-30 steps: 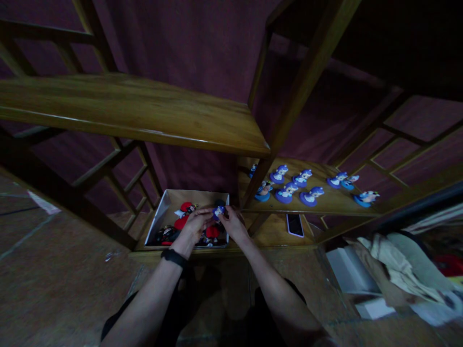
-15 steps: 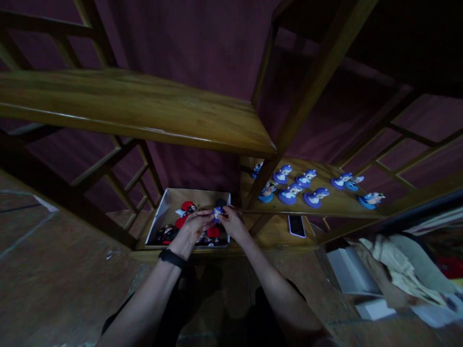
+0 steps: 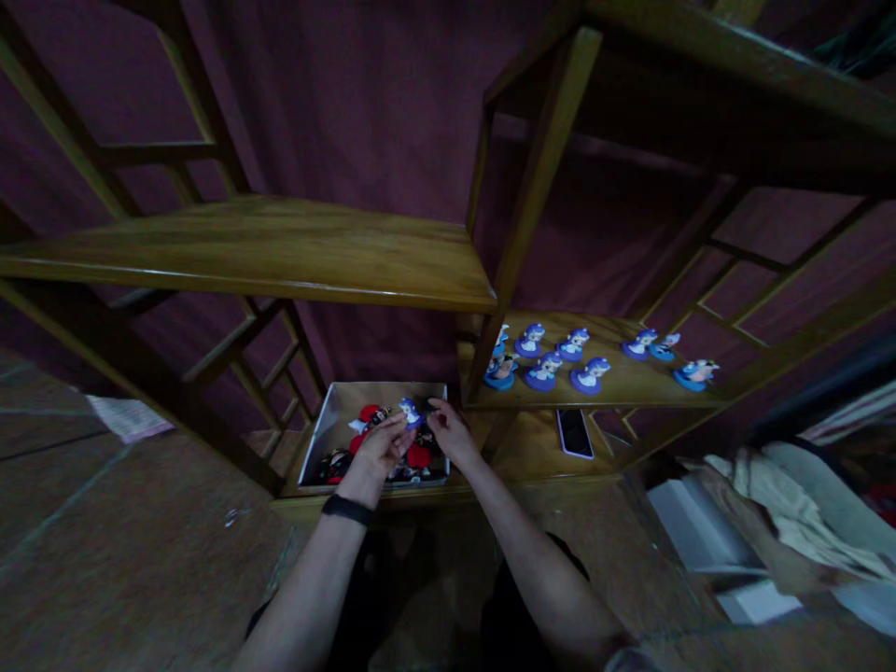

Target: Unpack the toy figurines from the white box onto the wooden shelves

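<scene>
My left hand is closed on a small purple-and-white figurine, holding it above the open cardboard box. Just to the right of it, my right hand has its fingers curved and parted, off the figurine, over the box's right side. Inside the box lie several red and black figurines, partly covered by my left hand. On the shelf to the right stand several purple-based figurines like the held one, along with several blue-based figurines.
A phone lies on the low board right of the box. Overhead, a wooden shelf juts out, and an upright post divides the bays. White boxes and cloth are on the floor at right.
My right hand has come away from the figurine, which stays in my left hand and now shows more fully. The camera view has shifted and tilted a little.
</scene>
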The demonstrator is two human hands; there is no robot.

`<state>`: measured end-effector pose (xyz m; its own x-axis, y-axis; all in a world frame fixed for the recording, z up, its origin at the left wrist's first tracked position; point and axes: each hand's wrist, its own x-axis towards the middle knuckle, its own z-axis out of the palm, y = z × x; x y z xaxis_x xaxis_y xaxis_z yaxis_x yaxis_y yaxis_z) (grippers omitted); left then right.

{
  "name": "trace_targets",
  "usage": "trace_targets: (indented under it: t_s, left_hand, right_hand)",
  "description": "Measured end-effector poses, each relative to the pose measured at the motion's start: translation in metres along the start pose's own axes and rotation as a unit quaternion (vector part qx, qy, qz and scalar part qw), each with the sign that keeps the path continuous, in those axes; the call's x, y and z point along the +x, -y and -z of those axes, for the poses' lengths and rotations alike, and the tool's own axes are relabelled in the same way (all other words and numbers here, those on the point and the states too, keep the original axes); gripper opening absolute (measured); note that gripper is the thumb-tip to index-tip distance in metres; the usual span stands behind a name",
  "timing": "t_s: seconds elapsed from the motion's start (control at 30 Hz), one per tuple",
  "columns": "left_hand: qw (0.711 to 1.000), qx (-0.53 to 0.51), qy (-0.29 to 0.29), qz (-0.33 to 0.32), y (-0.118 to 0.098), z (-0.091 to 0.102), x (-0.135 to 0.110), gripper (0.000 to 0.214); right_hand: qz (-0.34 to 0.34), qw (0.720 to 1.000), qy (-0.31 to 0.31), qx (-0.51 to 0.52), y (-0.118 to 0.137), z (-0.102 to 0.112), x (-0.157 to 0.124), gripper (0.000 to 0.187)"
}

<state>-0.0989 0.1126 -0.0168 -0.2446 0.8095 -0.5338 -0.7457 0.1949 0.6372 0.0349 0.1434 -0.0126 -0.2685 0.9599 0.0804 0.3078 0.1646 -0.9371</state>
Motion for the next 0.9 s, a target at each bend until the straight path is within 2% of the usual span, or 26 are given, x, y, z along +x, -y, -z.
trace_targets:
  t_s: [0.07,0.17,0.33,0.4,0.57,0.7,0.9]
  left_hand:
    - [1.000,0.000,-0.007,0.005,0.000,0.001,-0.004,0.017]
    - [1.000,0.015,0.004,0.005,0.000,0.003,-0.017,0.014]
    - [0.997,0.065,0.039,-0.004,0.005,0.010,-0.054,0.014]
    - [0.996,0.083,0.043,-0.007,0.011,0.014,-0.071,0.014]
    - [0.994,0.091,0.053,0.004,0.038,0.022,-0.101,0.015]
    - [0.996,0.071,0.054,0.018,0.056,0.024,-0.110,0.013]
    - [0.995,0.073,0.063,-0.010,0.068,0.015,-0.114,0.011]
  right_hand:
    - [-0.047,0.994,0.006,0.098,-0.001,-0.004,-0.003,0.033]
    - [-0.101,0.966,0.042,0.233,0.001,-0.007,-0.014,0.028]
    - [-0.119,0.925,0.055,0.356,0.012,0.002,-0.046,0.032]
    - [-0.122,0.916,0.062,0.378,0.015,0.007,-0.062,0.035]
    - [-0.130,0.919,0.086,0.362,0.010,0.016,-0.097,0.037]
    - [-0.157,0.912,0.072,0.372,-0.003,0.021,-0.112,0.037]
    - [-0.180,0.900,0.031,0.397,-0.010,0.026,-0.115,0.042]
